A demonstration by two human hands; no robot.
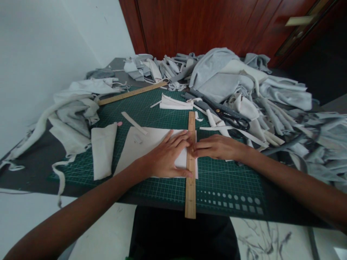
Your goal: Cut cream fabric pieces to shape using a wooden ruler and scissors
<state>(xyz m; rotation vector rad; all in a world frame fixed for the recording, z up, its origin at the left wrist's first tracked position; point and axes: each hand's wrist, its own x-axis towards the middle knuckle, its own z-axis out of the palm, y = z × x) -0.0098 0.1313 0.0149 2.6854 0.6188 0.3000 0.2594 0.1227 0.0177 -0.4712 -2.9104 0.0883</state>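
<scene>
A wooden ruler [191,195] lies lengthwise across the right edge of a piece of off-white cloth [132,153], its near end sticking out past the table edge. My left hand [169,153] is spread flat on the cloth, thumb and fingertips pressing on the ruler. From the right, my right hand [217,147] meets the ruler with its fingers closed together; whatever they hold is hidden. A small light scrap [137,138] and a narrow strip [134,122] lie on the cloth. Beneath is a green cutting mat [162,189].
Black-handled scissors [230,116] lie at the right among grey and white fabric pieces [217,76]. A second wooden ruler [132,93] rests at the back left. A folded cloth piece [103,151] and more scraps [73,115] are on the left. Behind stands a wooden door [206,25].
</scene>
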